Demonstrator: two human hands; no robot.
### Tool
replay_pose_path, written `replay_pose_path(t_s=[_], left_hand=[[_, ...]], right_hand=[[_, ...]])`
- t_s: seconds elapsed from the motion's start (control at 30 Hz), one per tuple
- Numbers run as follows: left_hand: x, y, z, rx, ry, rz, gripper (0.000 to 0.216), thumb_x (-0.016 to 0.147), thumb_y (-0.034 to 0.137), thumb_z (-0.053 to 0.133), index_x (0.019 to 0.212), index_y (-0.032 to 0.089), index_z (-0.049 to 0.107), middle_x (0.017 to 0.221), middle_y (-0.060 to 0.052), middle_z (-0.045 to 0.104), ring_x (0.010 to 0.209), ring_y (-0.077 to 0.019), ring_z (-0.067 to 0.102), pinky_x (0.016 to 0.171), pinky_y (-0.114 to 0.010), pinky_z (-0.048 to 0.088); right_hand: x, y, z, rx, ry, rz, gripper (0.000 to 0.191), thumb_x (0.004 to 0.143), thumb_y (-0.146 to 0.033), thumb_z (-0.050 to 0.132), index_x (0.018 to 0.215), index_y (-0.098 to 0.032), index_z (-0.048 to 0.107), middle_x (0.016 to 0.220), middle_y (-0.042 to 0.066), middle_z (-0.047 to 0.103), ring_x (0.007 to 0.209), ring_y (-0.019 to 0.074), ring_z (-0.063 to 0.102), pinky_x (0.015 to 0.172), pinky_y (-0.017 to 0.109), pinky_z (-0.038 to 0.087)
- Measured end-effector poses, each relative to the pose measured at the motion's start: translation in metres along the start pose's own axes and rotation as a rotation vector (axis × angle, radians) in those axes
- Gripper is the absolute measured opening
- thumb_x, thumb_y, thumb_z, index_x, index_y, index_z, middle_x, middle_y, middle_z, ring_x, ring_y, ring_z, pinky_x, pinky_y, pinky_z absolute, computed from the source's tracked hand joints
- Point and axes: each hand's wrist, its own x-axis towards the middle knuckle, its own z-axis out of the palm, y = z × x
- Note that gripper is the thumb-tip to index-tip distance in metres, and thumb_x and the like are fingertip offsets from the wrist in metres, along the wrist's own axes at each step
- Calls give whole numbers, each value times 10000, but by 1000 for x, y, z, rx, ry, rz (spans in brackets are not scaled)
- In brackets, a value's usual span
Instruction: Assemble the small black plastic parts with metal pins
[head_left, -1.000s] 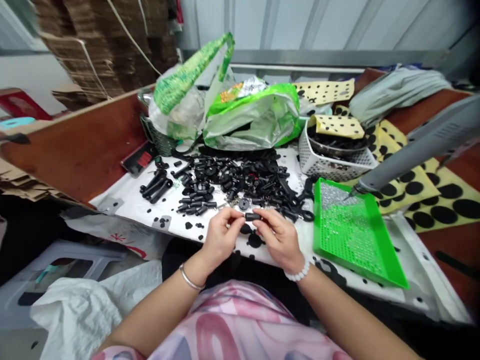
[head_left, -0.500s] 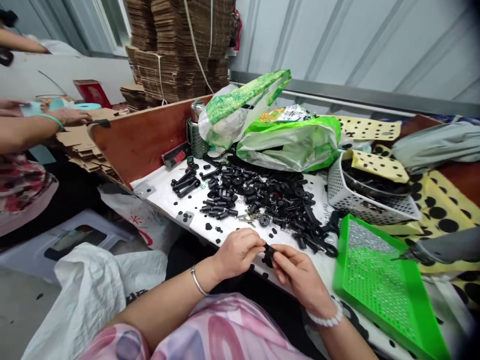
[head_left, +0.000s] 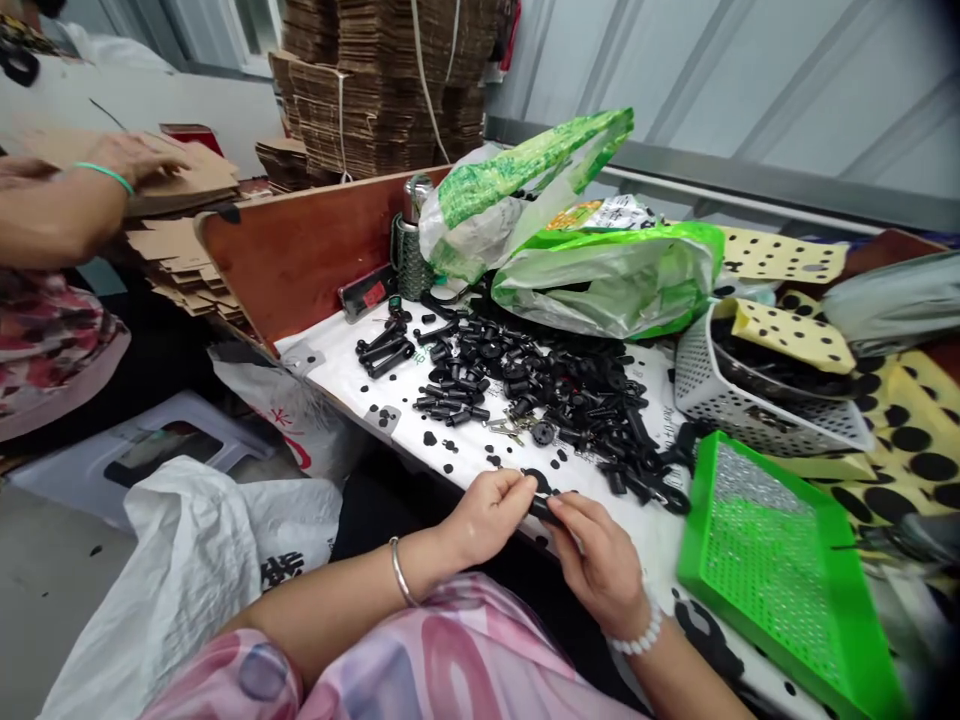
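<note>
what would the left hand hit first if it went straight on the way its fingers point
First the small black cylindrical part pinched by the left hand, then probably the right hand, which grips its other end; depth is unclear.

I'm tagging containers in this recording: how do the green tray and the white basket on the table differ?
The green tray is shallow; the white basket is deeper. The basket's wall is pierced with holes, while the tray's outer side looks solid. The tray holds small silvery pieces; the basket has a yellow dotted sheet on top. Both stand toward the person's right.
</note>
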Motion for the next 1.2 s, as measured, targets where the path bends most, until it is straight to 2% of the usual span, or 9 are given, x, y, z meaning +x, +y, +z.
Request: replay_pose_path(t_s=[0.17,0.33,0.4,0.47,0.53,0.63,0.77,1.0,1.2], left_hand=[[-4,-2,0,115,112,67,373,897,388,334,577,197,321,526,51,307,498,-89,308,492,-240,267],[-5,-4,-9,543,204,465,314,888,230,347,576,200,328,536,40,336,493,-99,343,503,-254,279],[-3,-8,-13,679,215,629,290,872,178,362,583,201,352,538,29,362,506,-108,362,508,-258,296],[0,-11,-18,769,212,753,266,861,147,369,601,201,381,538,18,396,517,-117,380,508,-261,312],[2,-12,-22,814,193,847,245,856,131,366,623,199,403,540,9,428,523,-123,396,509,-263,327],[6,-11,-25,843,153,940,228,851,133,369,636,199,406,549,-1,457,523,-125,406,512,-266,341],[7,-8,-26,835,128,971,218,848,135,377,641,198,401,562,-9,470,529,-125,410,514,-266,349],[4,-8,-21,792,133,876,199,851,131,372,669,190,427,564,-6,465,537,-125,419,512,-267,349],[7,-7,-21,774,158,880,202,848,125,385,660,194,415,565,-1,445,537,-130,409,512,-274,332]], right_hand=[[12,-7,0,32,-9,13,315,836,-105,537,1142,-176,515,902,107,644,814,194,640,670,311,562],[16,-15,2,291,-3,242,207,847,-160,535,1052,-177,560,843,78,635,749,171,610,651,296,523],[15,-19,5,441,-12,422,157,847,-221,544,992,-175,586,786,56,625,656,145,589,588,271,500],[14,-23,8,662,-55,695,153,859,-295,528,908,-167,597,690,22,601,517,101,539,491,228,453],[17,-25,8,906,-136,946,268,875,-376,490,764,-150,584,584,-9,560,391,54,456,401,185,372],[24,-26,6,1163,-240,1132,419,867,-471,465,631,-134,543,521,-22,528,322,23,389,335,158,272],[29,-23,0,1253,-253,1171,392,829,-480,528,661,-127,564,538,-28,533,336,18,397,334,145,261],[31,-23,-5,1094,-200,1055,289,821,-408,566,720,-137,584,590,-23,555,396,27,431,414,168,335],[32,-22,2,1213,-127,1094,274,821,-402,577,738,-142,591,584,-24,569,375,24,423,389,162,340]])
